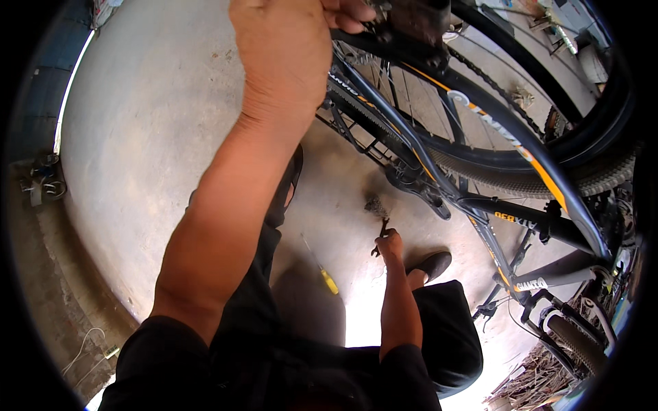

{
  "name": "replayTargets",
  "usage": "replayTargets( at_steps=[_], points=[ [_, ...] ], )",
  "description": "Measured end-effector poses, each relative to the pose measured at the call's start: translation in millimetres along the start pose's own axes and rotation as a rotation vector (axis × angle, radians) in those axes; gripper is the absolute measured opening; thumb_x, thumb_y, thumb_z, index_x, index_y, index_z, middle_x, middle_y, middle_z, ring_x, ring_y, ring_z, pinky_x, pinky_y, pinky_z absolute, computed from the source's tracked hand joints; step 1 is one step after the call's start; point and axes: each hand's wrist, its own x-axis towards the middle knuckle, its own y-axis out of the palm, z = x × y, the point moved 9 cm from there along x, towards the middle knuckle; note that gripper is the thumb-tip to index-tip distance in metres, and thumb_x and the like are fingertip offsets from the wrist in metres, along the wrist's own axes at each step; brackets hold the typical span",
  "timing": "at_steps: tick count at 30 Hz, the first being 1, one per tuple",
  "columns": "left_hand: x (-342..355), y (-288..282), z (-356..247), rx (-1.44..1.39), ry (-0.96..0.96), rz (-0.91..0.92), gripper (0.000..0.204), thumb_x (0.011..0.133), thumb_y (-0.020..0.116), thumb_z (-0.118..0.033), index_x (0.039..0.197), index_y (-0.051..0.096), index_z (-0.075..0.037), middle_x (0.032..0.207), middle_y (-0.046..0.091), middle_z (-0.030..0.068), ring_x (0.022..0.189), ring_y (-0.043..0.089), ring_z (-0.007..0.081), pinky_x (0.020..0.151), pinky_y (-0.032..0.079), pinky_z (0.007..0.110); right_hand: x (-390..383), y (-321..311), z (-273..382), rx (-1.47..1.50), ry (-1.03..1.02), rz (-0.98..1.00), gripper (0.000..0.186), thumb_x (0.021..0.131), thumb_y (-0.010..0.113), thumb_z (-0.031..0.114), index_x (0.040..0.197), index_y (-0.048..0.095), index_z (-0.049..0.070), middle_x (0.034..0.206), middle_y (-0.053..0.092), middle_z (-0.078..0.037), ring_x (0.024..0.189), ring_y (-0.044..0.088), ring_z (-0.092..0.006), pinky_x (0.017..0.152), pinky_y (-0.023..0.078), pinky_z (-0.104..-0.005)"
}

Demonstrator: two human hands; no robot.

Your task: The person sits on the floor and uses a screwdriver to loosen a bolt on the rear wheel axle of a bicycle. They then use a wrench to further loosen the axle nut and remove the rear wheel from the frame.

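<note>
Wrench (381, 233) gripped in right hand (391, 245) fingers.

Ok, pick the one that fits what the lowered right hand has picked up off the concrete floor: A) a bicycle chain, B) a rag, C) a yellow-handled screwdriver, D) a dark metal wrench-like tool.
D: the right hand grips a dark wrench-like tool low near the floor, while the yellow-handled screwdriver lies apart on the concrete and the left hand is up at the bicycle frame.
</note>
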Motion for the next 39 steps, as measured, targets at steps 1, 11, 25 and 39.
replayTargets(
  at_steps=[1,11,25,39],
  points=[
    [-1,-1,2,0.007,-0.026,-0.006,0.033,0.104,0.060,-0.035,0.094,0.061,-0.004,0.075,0.070,0.0086,0.058,0.065,0.0148,0.054,0.050,0.026,-5,0,10,0.082,0.027,0.031,0.039,0.071,0.072,0.010,0.109,0.070,-0.003,0.088,0.073,-0.027,0.075,0.075,-0.0330,0.065,0.059,-0.0417],
    [-4,-1,15,-0.047,-0.177,0.009,0.029,0.103,0.066,-0.030,0.092,0.062,-0.004,0.076,0.069,0.0042,0.058,0.064,0.0091,0.051,0.048,0.021,-104,-79,202,0.334,-0.189,0.390,0.022,0.089,0.068,0.003,0.109,0.068,-0.004,0.088,0.070,-0.011,0.072,0.069,-0.0179,0.064,0.060,-0.0311],
    [-3,0,15,0.033,-0.202,0.085,0.026,0.102,0.068,-0.028,0.093,0.062,-0.004,0.071,0.065,0.0009,0.058,0.060,0.0068,0.052,0.045,0.021,-225,-190,340,0.858,-0.612,0.432,0.017,0.093,0.077,0.013,0.101,0.069,0.000,0.085,0.070,-0.010,0.072,0.067,-0.0174,0.068,0.057,-0.0303],
    [-6,-1,25,0.054,-0.295,0.128,0.032,0.103,0.067,-0.035,0.095,0.063,-0.004,0.070,0.063,-0.0005,0.060,0.059,0.0062,0.053,0.045,0.021,-227,-198,337,0.704,-0.663,0.228,0.029,0.097,0.074,0.029,0.089,0.069,0.002,0.080,0.068,-0.008,0.067,0.064,-0.0149,0.064,0.053,-0.0285]
  ],
)
